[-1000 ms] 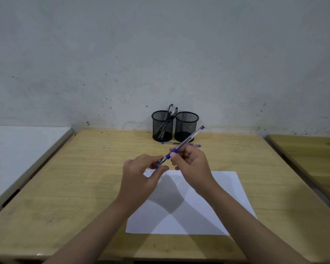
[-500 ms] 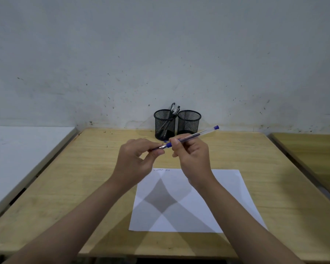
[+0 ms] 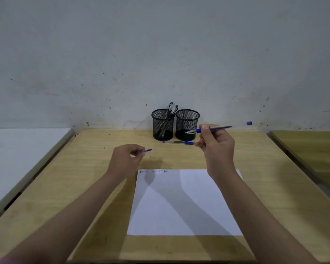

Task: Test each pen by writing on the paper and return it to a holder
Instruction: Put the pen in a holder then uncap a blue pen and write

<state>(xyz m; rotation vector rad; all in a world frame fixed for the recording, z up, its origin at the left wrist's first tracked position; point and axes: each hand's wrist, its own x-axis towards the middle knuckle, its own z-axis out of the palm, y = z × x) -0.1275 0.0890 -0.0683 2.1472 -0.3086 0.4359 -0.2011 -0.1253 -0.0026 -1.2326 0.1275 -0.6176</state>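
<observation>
Head view: a scuffed grey wall backs a wooden desk point(image 3: 84, 187) carrying a white paper point(image 3: 179, 206), faint writing along its far edge. Two black mesh holders stand at the far edge, touching: the left holder point(image 3: 162, 124) contains dark pens, the right holder point(image 3: 187, 124) appears empty. The right hand point(image 3: 217, 147) pinches an uncapped blue pen point(image 3: 210, 129), tip pointing left, just before the right holder. The left hand point(image 3: 125, 161) pinches its cap point(image 3: 144, 151). A second capped pen point(image 3: 178, 142) lies near the holders. Risks: the bare tip could mark skin or desk; the hand might nudge the holders; the loose pen may roll away.
</observation>
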